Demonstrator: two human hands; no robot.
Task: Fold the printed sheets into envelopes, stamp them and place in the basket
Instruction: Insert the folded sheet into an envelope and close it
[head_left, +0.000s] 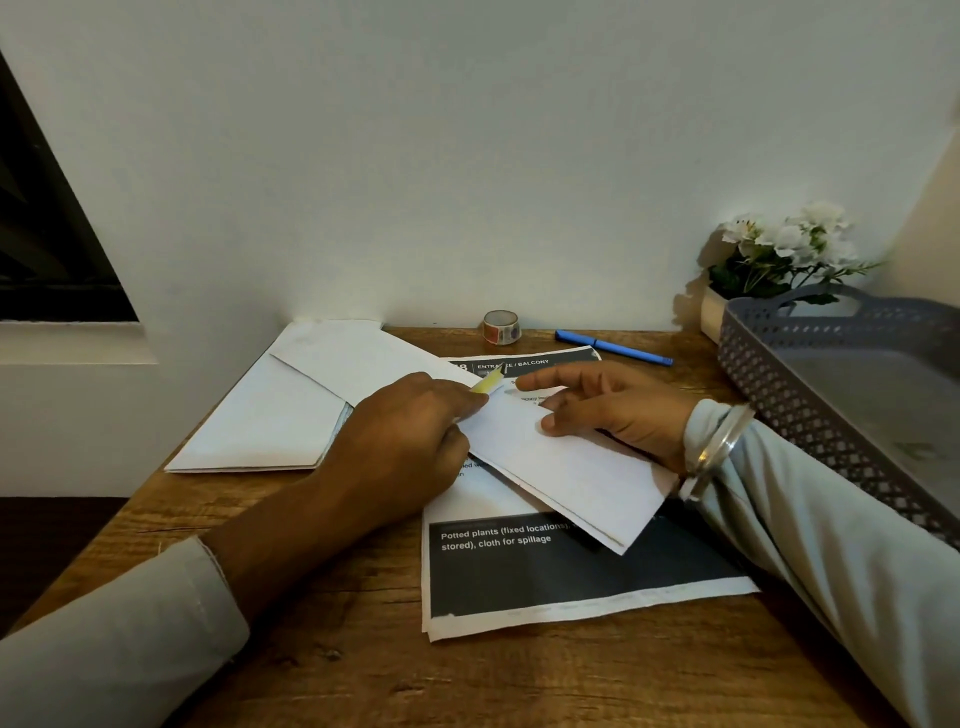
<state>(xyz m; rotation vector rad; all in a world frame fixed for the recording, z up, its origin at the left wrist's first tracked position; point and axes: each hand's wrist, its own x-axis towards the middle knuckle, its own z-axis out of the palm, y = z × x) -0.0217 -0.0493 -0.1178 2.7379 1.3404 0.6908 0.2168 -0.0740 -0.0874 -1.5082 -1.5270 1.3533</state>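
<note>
Left grip (410, 441) pinching yellow strip (490, 383), pen (613, 347), basket (763, 384) nearby

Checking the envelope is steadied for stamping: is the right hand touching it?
Touching. The head view shows the right hand with its thumb and the heel of the palm resting flat on the envelope, with no gap between them.

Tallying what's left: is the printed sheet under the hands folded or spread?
Spread: the printed sheet lies flat on the table, full length, beneath the white envelope.
</note>
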